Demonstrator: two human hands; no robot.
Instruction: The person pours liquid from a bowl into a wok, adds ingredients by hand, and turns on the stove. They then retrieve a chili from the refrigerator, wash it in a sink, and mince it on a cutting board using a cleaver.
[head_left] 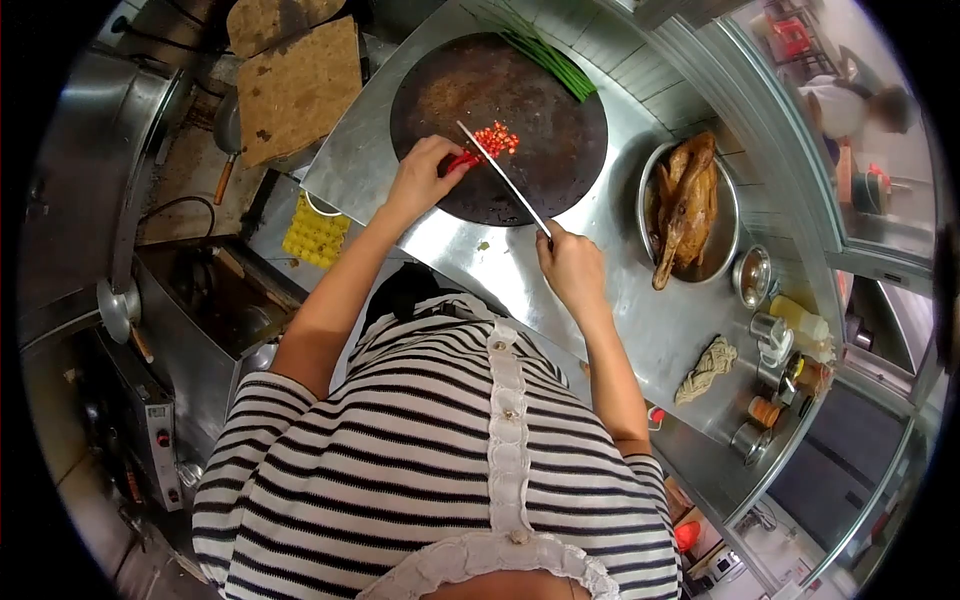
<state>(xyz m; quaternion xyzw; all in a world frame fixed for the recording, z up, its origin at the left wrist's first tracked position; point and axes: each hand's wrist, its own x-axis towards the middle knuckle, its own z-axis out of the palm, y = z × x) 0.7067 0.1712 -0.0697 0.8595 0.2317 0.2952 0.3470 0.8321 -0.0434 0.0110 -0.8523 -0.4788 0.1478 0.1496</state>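
On the round dark chopping board [430, 100], my left hand [425, 178] pinches red chili peppers [461, 161] near the board's left side. My right hand [573, 262] is wrapped round the handle of a knife [506, 180]. The blade slants up and left across the board, its tip beside the peppers and my left fingers. Small chopped red pieces [497, 138] lie just right of the blade. A bunch of long green stalks [550, 62] rests along the board's upper right edge.
A cooked whole bird [688, 205] sits in a metal bowl [736, 222] at the right. Nearby are a small metal bowl [752, 276], a crumpled cloth [707, 369] and bottles [800, 318]. Left are a yellow tray [316, 232] and a fryer [215, 300]. Another person [840, 108] shows at upper right.
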